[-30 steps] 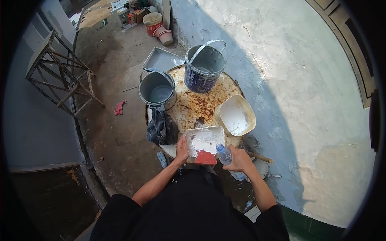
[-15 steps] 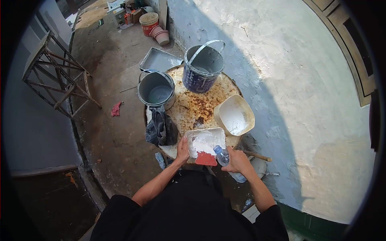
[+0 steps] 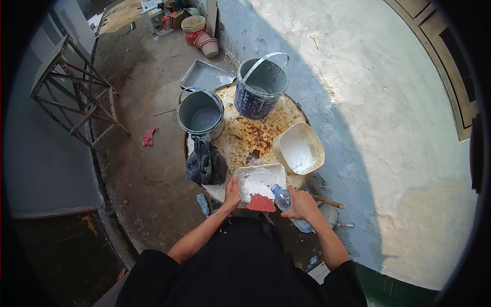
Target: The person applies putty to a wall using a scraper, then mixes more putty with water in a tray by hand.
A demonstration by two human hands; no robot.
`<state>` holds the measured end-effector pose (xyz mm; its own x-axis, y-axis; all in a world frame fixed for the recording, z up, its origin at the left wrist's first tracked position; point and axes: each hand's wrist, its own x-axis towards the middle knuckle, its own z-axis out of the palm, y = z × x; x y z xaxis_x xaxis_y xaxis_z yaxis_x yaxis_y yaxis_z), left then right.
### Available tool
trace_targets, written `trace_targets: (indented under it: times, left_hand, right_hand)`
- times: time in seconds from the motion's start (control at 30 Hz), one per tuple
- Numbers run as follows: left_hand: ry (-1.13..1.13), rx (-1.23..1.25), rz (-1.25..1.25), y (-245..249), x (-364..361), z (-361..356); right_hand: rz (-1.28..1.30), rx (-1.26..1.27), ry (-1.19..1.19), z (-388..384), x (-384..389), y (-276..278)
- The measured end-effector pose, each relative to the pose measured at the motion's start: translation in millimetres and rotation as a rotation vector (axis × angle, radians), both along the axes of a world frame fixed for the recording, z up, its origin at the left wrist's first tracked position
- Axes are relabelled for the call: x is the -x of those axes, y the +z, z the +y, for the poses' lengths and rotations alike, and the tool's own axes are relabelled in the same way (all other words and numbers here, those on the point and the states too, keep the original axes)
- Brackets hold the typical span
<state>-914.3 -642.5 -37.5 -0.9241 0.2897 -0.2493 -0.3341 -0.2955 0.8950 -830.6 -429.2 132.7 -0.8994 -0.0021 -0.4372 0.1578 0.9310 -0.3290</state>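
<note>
My left hand [image 3: 232,193] is closed on the left rim of a small white rectangular tray [image 3: 271,171]. White paste coats the tray's inside, and a red flat scraper-like piece [image 3: 261,203] lies at its near edge. In my right hand [image 3: 303,203] is a small clear plastic bottle [image 3: 282,198] with a bluish neck, tilted over the tray's right corner. My fingers partly hide the bottle's lower end. Just beyond, a cream tub [image 3: 279,153] with white powder or paste in it stands on a rusty round drum top [image 3: 250,140].
Two paint buckets, one dark blue [image 3: 253,105] and one grey [image 3: 218,123], stand on the drum beside a black plastic bag [image 3: 203,166]. A grey paint tray [image 3: 204,75] lies behind. The wall [image 3: 358,102] rises at right; a metal stand [image 3: 76,97] is at left.
The view has shifted slightly. Both hands keep their holds on the tray and the bottle, and the bottle stays tilted over the tray's corner.
</note>
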Motion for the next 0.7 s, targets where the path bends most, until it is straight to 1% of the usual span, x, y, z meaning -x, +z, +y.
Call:
trace_targets:
  times: [0.07,0.17,0.27,0.37,0.47,0.57,0.7]
  left_hand:
    - [0.011,-0.06,-0.055,9,0,2]
    - [-0.032,-0.03,-0.08,-5,0,-3]
    - [0.0,-0.064,-0.089,10,0,-1]
    - [0.004,-0.073,-0.079,10,1,-1]
    - [-0.013,-0.114,-0.122,-16,0,-3]
    - [0.001,-0.119,-0.151,4,2,-3]
    - [-0.013,-0.082,-0.146,2,4,-7]
  right_hand:
    - [0.017,-0.001,0.011,2,0,-4]
    - [0.024,-0.016,0.013,2,1,-5]
    - [0.026,-0.018,0.02,2,2,-6]
    - [0.047,-0.001,0.026,2,3,-5]
    - [0.049,-0.008,0.039,1,5,-5]
    - [0.043,-0.019,0.024,-1,8,-3]
    - [0.088,0.028,-0.007,1,10,-4]
